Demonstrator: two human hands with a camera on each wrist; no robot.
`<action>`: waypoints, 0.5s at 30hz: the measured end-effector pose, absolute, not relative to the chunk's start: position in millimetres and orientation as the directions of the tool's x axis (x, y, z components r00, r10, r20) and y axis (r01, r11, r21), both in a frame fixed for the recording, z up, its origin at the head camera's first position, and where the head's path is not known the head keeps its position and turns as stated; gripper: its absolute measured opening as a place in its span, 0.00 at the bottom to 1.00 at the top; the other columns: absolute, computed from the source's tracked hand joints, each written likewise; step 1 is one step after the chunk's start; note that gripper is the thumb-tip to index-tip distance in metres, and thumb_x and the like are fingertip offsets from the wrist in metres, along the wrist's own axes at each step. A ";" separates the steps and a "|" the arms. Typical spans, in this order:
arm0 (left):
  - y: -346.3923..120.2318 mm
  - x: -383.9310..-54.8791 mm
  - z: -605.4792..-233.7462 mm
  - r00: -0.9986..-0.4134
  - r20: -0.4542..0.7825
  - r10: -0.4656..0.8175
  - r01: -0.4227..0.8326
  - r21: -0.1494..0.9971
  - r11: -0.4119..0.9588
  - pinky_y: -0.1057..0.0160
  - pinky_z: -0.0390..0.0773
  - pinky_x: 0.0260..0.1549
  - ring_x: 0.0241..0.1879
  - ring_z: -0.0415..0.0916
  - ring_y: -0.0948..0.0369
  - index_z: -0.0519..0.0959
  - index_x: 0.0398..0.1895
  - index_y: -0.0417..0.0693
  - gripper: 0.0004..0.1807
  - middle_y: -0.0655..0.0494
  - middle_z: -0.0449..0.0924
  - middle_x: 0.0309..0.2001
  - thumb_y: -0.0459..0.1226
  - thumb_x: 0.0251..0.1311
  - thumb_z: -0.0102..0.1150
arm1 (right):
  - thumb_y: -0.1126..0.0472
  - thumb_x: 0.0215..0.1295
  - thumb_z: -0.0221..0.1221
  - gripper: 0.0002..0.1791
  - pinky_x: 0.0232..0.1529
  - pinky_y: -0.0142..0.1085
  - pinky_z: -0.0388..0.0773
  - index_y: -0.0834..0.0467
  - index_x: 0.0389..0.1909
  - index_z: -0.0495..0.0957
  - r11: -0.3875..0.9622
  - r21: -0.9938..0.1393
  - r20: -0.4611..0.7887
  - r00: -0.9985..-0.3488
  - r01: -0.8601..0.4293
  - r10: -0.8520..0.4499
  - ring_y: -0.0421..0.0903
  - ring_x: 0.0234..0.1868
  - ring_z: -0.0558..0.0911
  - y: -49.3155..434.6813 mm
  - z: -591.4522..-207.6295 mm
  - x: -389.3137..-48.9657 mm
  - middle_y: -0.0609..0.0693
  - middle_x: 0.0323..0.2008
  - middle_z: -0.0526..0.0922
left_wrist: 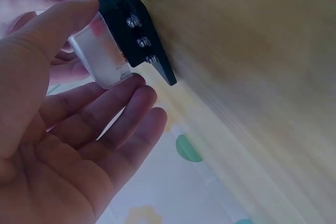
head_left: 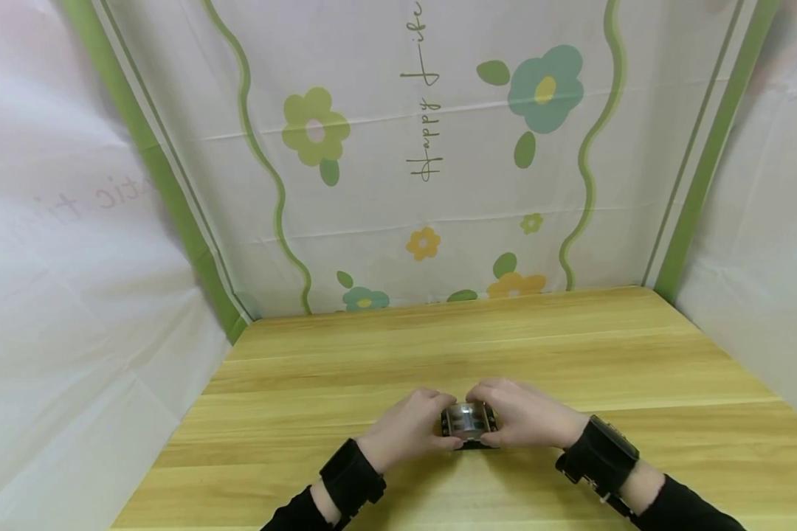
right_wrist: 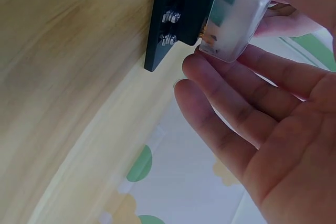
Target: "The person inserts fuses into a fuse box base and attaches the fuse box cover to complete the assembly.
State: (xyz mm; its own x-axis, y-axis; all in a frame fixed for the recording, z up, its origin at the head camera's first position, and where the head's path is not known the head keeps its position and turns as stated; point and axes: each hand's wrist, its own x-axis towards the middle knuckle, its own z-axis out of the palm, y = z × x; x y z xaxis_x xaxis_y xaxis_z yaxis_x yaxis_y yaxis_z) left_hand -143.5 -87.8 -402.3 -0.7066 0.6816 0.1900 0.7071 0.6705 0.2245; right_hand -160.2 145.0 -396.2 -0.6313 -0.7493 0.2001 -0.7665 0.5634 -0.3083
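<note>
Low in the head view, a small electrical part [head_left: 468,422] with a clear cover and a black base is held at the table between both hands. Screw terminals [left_wrist: 143,41] line the black base [left_wrist: 123,19] in the left wrist view. My left hand [head_left: 412,426] pinches one end, its thumb at the upper side and fingertips by the clear cover [left_wrist: 100,56]. From the other end my right hand [head_left: 528,414] pinches the part, fingers along the cover [right_wrist: 236,22] in the right wrist view. The base lies close over the wood. Fingers and thumbs hide its ends.
The wooden table [head_left: 372,369] extends around the hands. A white cloth [head_left: 372,199] with flowers and green borders hangs behind its far edge, and pale cloth [head_left: 93,295] hangs at both sides. Black bands [head_left: 353,472] with cameras sit on both wrists.
</note>
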 end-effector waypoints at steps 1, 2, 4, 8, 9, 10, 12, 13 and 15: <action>-87.8 -143.4 -402.3 -0.707 0.189 0.681 0.706 0.226 0.671 0.71 0.74 0.38 0.44 0.76 0.65 0.79 0.55 0.42 0.28 0.53 0.81 0.46 0.48 0.56 0.72 | 0.56 0.50 0.73 0.26 0.38 0.36 0.77 0.59 0.51 0.79 0.562 -0.309 0.201 -0.630 -0.767 -0.750 0.40 0.40 0.77 145.0 -396.1 -160.3 0.47 0.45 0.79; -87.7 -143.4 -402.1 -0.708 0.187 0.681 0.705 0.228 0.671 0.71 0.74 0.38 0.43 0.75 0.66 0.79 0.55 0.41 0.28 0.53 0.81 0.46 0.48 0.56 0.72 | 0.56 0.50 0.73 0.26 0.37 0.36 0.76 0.59 0.51 0.79 0.559 -0.311 0.203 -0.628 -0.769 -0.751 0.40 0.40 0.77 145.0 -396.1 -160.3 0.47 0.44 0.79; -87.5 -143.5 -402.0 -0.711 0.182 0.680 0.703 0.235 0.672 0.72 0.73 0.37 0.43 0.75 0.66 0.79 0.55 0.42 0.28 0.53 0.81 0.46 0.48 0.56 0.72 | 0.57 0.50 0.73 0.26 0.37 0.35 0.76 0.59 0.50 0.79 0.555 -0.314 0.205 -0.626 -0.770 -0.753 0.39 0.39 0.77 145.0 -395.9 -160.4 0.47 0.44 0.79; -86.8 -144.5 -403.0 -0.714 0.166 0.680 0.697 0.249 0.672 0.72 0.72 0.34 0.39 0.73 0.69 0.79 0.53 0.43 0.26 0.56 0.80 0.43 0.47 0.56 0.72 | 0.57 0.49 0.74 0.25 0.35 0.34 0.76 0.59 0.49 0.80 0.554 -0.311 0.204 -0.624 -0.772 -0.754 0.38 0.37 0.77 145.2 -395.4 -160.4 0.46 0.41 0.79; -86.5 -144.7 -403.4 -0.715 0.162 0.680 0.697 0.250 0.672 0.72 0.72 0.33 0.38 0.72 0.70 0.79 0.53 0.43 0.26 0.57 0.80 0.42 0.47 0.56 0.72 | 0.57 0.48 0.74 0.25 0.35 0.34 0.76 0.59 0.48 0.80 0.555 -0.309 0.204 -0.624 -0.772 -0.755 0.38 0.37 0.76 145.2 -395.2 -160.3 0.45 0.41 0.79; -86.1 -144.9 -403.5 -0.715 0.158 0.680 0.696 0.251 0.673 0.72 0.71 0.32 0.36 0.71 0.70 0.79 0.52 0.43 0.25 0.58 0.79 0.41 0.47 0.56 0.72 | 0.57 0.48 0.74 0.25 0.35 0.34 0.76 0.59 0.48 0.80 0.555 -0.309 0.203 -0.624 -0.772 -0.755 0.38 0.36 0.76 145.3 -395.0 -160.2 0.45 0.40 0.79; -85.1 -145.5 -404.1 -0.716 0.153 0.681 0.695 0.250 0.674 0.73 0.70 0.31 0.34 0.70 0.71 0.80 0.51 0.44 0.24 0.60 0.79 0.39 0.47 0.56 0.72 | 0.57 0.47 0.74 0.25 0.34 0.33 0.75 0.58 0.47 0.80 0.557 -0.305 0.202 -0.624 -0.773 -0.755 0.37 0.36 0.76 145.3 -395.0 -160.2 0.45 0.40 0.79; -84.7 -145.6 -404.3 -0.717 0.150 0.681 0.694 0.248 0.676 0.72 0.70 0.30 0.33 0.69 0.71 0.80 0.50 0.44 0.24 0.60 0.78 0.38 0.47 0.55 0.72 | 0.57 0.47 0.74 0.25 0.33 0.33 0.75 0.58 0.47 0.80 0.557 -0.307 0.199 -0.624 -0.772 -0.755 0.37 0.35 0.76 145.3 -395.0 -160.1 0.44 0.39 0.79; -84.0 -145.6 -404.5 -0.719 0.143 0.680 0.692 0.244 0.680 0.72 0.69 0.29 0.32 0.68 0.71 0.80 0.49 0.45 0.23 0.61 0.77 0.36 0.47 0.55 0.72 | 0.57 0.47 0.74 0.25 0.33 0.33 0.75 0.59 0.47 0.80 0.558 -0.311 0.192 -0.626 -0.770 -0.756 0.37 0.35 0.76 145.3 -395.5 -160.1 0.44 0.39 0.79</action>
